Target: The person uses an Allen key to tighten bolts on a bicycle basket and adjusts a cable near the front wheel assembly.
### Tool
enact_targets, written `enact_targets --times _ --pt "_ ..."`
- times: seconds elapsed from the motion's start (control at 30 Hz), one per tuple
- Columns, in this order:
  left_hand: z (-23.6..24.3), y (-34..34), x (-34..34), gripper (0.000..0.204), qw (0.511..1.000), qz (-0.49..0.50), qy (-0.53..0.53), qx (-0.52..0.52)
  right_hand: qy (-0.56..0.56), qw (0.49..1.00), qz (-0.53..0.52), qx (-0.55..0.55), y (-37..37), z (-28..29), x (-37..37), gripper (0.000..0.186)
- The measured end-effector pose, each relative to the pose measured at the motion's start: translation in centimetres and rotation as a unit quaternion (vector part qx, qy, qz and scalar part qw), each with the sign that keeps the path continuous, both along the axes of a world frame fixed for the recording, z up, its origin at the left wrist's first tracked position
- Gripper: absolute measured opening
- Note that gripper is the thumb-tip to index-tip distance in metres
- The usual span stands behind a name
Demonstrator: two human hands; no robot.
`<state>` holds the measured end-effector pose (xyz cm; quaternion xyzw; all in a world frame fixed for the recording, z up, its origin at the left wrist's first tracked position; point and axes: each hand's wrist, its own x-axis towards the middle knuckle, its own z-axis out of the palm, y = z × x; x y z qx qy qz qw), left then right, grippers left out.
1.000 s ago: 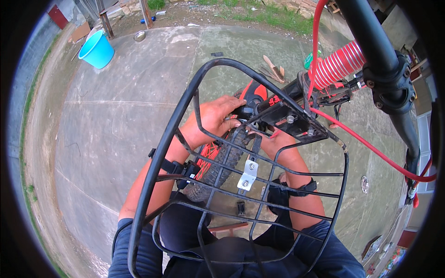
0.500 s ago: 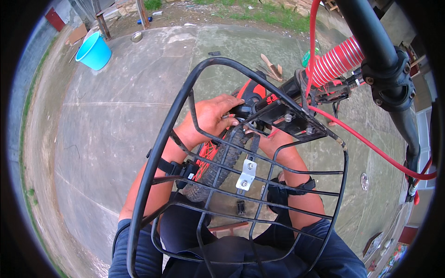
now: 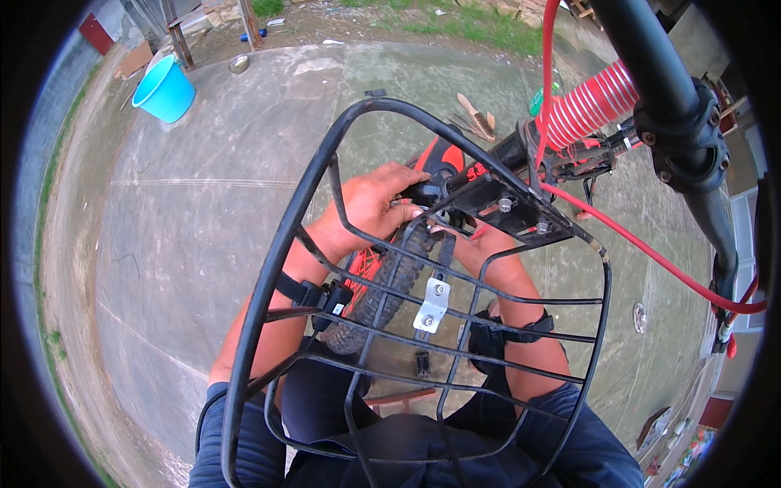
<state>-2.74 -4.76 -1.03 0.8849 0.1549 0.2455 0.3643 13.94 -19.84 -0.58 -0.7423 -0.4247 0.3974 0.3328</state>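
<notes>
Under the black wire basket (image 3: pixel 476 305) of a bicycle, both my hands reach to the fork above the knobbly tyre (image 3: pixel 382 301). My left hand (image 3: pixel 374 203) is bent round the black fork top (image 3: pixel 431 193), thumb and fingers closing on it from the left. On the far side of the tyre is my right hand (image 3: pixel 465 244); its fingers are mostly hidden behind the fork and basket bracket (image 3: pixel 508 207). A silver angled plate (image 3: pixel 432 306) is bolted to a dark strap beneath the basket wires. A red and black mudguard (image 3: pixel 439 159) shows beyond the fork.
The handlebar (image 3: pixel 659 65) and a red cable (image 3: pixel 651 252) cross the right side. A wooden-handled brush (image 3: pixel 476 116) lies on the concrete ahead, near a green bottle (image 3: pixel 538 102). A blue bucket (image 3: pixel 165 89) and a metal bowl (image 3: pixel 239 64) stand far left.
Both hands stay at the fork in nearly the same pose. Only a very slight shift of the fingers shows.
</notes>
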Motion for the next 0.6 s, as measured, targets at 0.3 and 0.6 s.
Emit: enact_targets --times 0.3,0.6 --pt "-0.2 0.2 0.0 0.046 1.0 -0.003 -0.008 0.006 -0.069 0.984 0.003 0.163 -0.4 -3.3 0.3 0.033" --pt "0.1 0.0 -0.1 0.042 1.0 -0.002 -0.003 0.001 0.039 0.997 -0.012 0.072 -0.2 -0.9 0.1 0.05"
